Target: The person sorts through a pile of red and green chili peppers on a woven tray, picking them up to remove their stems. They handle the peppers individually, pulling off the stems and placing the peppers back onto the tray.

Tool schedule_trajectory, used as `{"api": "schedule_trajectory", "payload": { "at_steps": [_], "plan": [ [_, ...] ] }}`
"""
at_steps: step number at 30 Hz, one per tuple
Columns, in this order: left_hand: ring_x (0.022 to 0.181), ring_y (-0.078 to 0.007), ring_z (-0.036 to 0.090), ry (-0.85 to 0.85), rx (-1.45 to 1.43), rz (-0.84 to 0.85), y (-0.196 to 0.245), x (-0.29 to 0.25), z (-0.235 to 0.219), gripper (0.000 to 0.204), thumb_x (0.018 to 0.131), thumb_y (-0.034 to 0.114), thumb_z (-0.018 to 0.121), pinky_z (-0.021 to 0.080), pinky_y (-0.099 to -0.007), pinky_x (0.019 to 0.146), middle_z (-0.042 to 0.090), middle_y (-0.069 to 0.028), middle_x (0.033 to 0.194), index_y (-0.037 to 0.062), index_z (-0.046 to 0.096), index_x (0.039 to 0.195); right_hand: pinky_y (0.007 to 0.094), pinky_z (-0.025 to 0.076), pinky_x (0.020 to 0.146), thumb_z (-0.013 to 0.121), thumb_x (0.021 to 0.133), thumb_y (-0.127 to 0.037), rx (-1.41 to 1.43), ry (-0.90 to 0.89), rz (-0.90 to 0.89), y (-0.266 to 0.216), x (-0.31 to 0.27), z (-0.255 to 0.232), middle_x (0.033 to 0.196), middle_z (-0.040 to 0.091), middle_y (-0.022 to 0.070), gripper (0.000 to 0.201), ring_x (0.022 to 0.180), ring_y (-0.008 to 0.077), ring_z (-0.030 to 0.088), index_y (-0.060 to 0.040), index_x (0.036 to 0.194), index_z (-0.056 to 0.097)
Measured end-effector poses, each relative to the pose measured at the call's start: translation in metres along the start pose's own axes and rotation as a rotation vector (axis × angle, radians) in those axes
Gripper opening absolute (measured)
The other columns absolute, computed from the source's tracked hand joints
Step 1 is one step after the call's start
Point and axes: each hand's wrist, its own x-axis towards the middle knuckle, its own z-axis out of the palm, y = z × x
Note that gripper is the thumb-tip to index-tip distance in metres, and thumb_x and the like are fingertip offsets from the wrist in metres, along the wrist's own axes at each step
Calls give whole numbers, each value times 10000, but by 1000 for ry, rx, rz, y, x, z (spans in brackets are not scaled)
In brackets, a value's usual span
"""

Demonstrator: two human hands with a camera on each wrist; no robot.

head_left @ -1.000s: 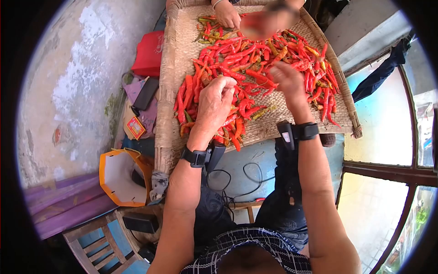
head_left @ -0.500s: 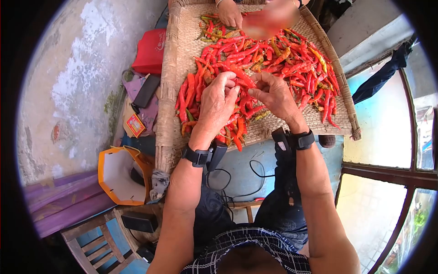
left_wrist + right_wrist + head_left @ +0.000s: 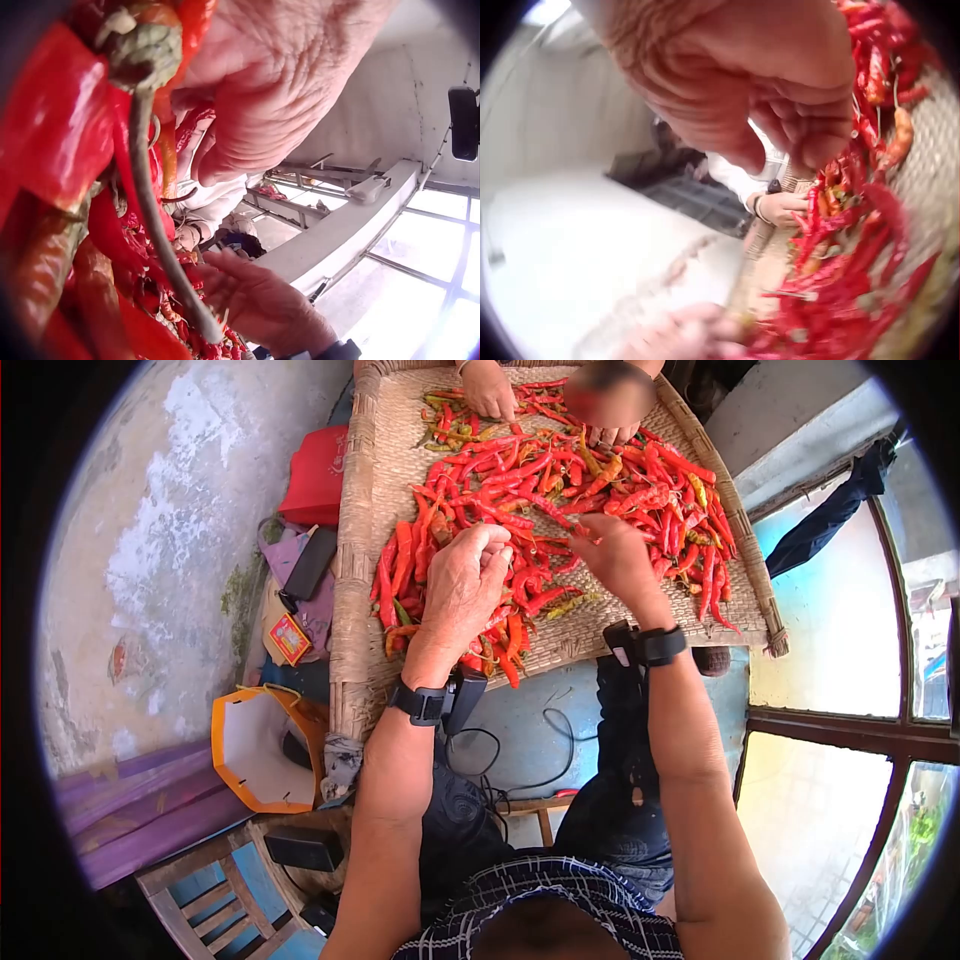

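Red chili peppers (image 3: 520, 470), some yellowish or green, lie heaped on a woven tray (image 3: 390, 420). My left hand (image 3: 465, 585) is over the near left part of the heap, fingers bent and thumb close to the index finger. In the left wrist view, red shows beside its thumb (image 3: 217, 161); I cannot tell whether it grips a chili. My right hand (image 3: 620, 555) hovers right of it, fingers loosely bent. The right wrist view shows a gap between its thumb (image 3: 742, 150) and fingers, with no chili there. Close to the left wrist camera hangs a long chili stem (image 3: 142, 165).
Across the tray, another person's hands (image 3: 487, 388) are at the far chilies, one partly blurred. Left of the tray are a red bag (image 3: 318, 475), a dark case (image 3: 310, 565) and an orange-edged container (image 3: 265, 750). A window (image 3: 830, 600) is at right. Black cables (image 3: 480, 765) hang below.
My right hand moved left to meet the left hand by a red chili, then drew slightly back right. My left hand stays nearly in place. The other person's blurred hand shifted.
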Motion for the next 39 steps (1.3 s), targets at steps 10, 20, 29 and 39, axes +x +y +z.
{"api": "schedule_trajectory", "payload": {
  "at_steps": [10,20,29,39],
  "plan": [
    [762,-166,628,-8,10,15,-1,-1,1,172,865,91,589,500,-295,697,661,-101,875,23,596,1023,377,496,711,686,731,-146,-233,-296,-38,-12,-2,18,817,644,148,367,766,284,633,-17,1061,594],
    [795,-198,617,-61,131,83,6,-3,0,305,806,23,612,500,-321,718,613,-111,915,27,554,1106,300,490,675,596,812,-6,182,-270,-186,-67,-23,-5,809,640,103,128,747,197,623,0,937,624],
    [776,-297,594,-140,180,171,-3,-1,-1,86,809,36,591,465,-367,698,584,-133,835,0,569,883,197,418,542,562,906,-60,814,-85,44,-54,-10,-21,757,549,-14,233,644,42,501,-3,1127,516],
    [770,-295,604,-89,192,213,-7,-1,3,77,799,10,576,470,-362,691,588,-135,805,2,555,872,203,443,605,555,927,-218,881,128,290,-21,15,-4,932,659,107,308,733,91,578,25,1116,552]
  ]
}}
